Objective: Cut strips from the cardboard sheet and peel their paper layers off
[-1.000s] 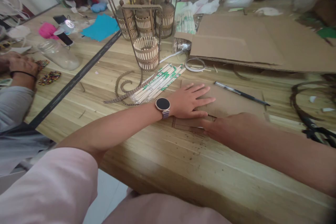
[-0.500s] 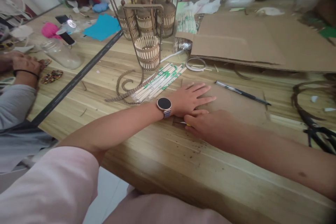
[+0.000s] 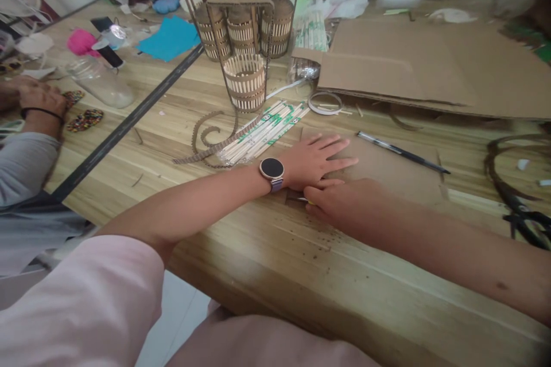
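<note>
My left hand (image 3: pixel 316 157) lies flat with fingers spread on a small piece of brown cardboard (image 3: pixel 387 169), pressing it to the table. Just below it, my right hand (image 3: pixel 344 200) is closed round a utility knife (image 3: pixel 310 201). Only a bit of the yellow handle and the thin blade show; the rest is hidden in my fingers. The blade points left, close to the cardboard's near edge. A black pen (image 3: pixel 402 152) rests across the far part of the cardboard. Dark crumbs are scattered on the wood nearer to me.
Wrapped sticks (image 3: pixel 262 132) and a corrugated strip (image 3: pixel 215 149) lie beyond my left wrist. A stick basket (image 3: pixel 245 83) stands behind them. Large cardboard sheets (image 3: pixel 408 63) fill the back right, and black scissors (image 3: pixel 527 221) lie at right. Another person's hands (image 3: pixel 43 97) are at far left.
The view has shifted slightly. Both hands keep almost the same place on the cardboard, with the knife still in my right hand.
</note>
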The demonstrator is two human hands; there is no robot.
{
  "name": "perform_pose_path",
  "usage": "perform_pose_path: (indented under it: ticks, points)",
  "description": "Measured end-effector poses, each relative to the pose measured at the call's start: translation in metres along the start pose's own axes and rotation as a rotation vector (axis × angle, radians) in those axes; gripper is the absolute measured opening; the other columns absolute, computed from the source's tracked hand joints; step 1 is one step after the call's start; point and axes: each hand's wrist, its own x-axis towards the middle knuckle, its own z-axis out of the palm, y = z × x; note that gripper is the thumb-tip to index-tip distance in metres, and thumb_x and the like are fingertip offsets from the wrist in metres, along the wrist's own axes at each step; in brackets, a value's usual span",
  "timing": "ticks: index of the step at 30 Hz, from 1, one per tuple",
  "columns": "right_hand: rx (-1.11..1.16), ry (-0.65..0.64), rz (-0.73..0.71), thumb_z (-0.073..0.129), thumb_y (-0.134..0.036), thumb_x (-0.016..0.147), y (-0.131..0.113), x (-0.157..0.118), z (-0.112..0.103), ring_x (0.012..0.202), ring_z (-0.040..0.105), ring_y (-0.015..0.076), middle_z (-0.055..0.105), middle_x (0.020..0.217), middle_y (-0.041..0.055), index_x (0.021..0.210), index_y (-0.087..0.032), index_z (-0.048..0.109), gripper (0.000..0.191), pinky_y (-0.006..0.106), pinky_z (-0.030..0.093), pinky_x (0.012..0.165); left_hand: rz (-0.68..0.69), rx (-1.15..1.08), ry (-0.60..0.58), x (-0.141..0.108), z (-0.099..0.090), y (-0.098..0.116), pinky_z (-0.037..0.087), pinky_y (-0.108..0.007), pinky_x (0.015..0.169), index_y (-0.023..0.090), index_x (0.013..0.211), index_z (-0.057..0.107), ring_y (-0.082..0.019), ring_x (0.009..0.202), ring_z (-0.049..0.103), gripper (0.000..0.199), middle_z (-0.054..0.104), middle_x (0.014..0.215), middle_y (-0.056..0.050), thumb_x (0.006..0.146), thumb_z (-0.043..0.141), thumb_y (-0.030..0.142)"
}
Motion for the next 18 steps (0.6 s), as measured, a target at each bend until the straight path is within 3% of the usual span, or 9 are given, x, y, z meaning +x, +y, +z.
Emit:
perform_pose_path:
  ticks: [5,14,18]
  points:
    - [-0.034,-0.065,0.009,0.050,-0.019,0.095,-0.001,0.002,0.000,0.061,0.058,0.0161,0.068,0.072,0.0057,0.092,-0.019,0.068,0.018,0.028,0.022,0.051,0.002,-0.008,-0.001,0.000,0.000,0.000,0.015,-0.049,0.124,0.025,0.158,0.035,-0.031,0.155,0.021,0.058,0.025,0.167,-0.015,0.105,0.046,0.046]
    - [-0.045,-0.210,0.029,0.045,-0.005,0.087,-0.010,0.006,-0.031,0.061,0.062,0.0215,0.069,0.072,0.0077,0.091,-0.018,0.069,0.028,0.030,0.032,0.053,0.020,-0.003,-0.032,-0.001,-0.003,-0.001,0.016,-0.048,0.124,0.025,0.159,0.033,-0.029,0.156,0.020,0.059,0.023,0.168,-0.014,0.104,0.047,0.041]
    - [-0.052,-0.168,0.023,0.048,-0.001,0.082,-0.005,-0.001,-0.021,0.059,0.062,0.0183,0.069,0.076,0.0062,0.094,-0.020,0.068,0.031,0.029,0.029,0.050,0.016,-0.020,-0.027,-0.001,-0.003,-0.002,0.015,-0.048,0.125,0.024,0.158,0.035,-0.030,0.156,0.020,0.059,0.024,0.168,-0.014,0.105,0.044,0.046]
